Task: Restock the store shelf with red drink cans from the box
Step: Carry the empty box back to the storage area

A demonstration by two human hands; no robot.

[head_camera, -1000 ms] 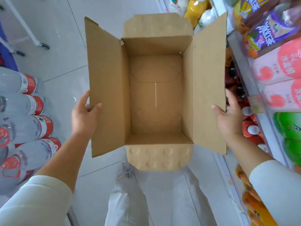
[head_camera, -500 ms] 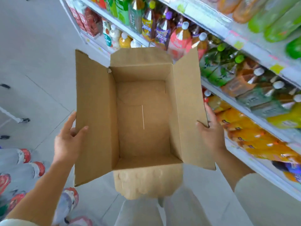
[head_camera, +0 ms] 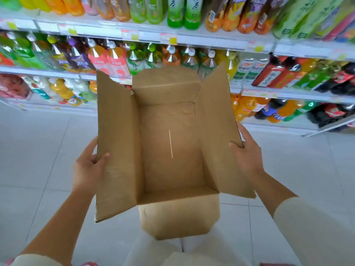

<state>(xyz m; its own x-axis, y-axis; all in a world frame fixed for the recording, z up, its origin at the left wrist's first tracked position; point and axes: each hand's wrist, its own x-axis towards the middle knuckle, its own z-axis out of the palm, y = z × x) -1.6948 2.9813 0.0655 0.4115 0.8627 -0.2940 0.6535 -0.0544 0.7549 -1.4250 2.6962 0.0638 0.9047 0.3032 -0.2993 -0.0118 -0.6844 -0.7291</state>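
Note:
An open brown cardboard box (head_camera: 169,143) is held in front of me above the floor, its four flaps spread out. Its inside is bare cardboard; no cans show in it. My left hand (head_camera: 87,166) grips the edge of the left flap. My right hand (head_camera: 246,150) grips the edge of the right flap. Behind the box runs a store shelf (head_camera: 134,35) full of drink bottles. No red drink cans are visible in this view.
White shelf rails carry price tags, with green, orange, pink and dark bottles (head_camera: 115,58) in several rows. Large soda bottles (head_camera: 278,112) stand on the lowest shelf at the right. Pale floor tiles (head_camera: 38,150) stretch left and right of the box.
The view has swung from looking down the aisle floor to facing the shelf head-on. The box stays held by both hands on its side flaps, still showing no cans.

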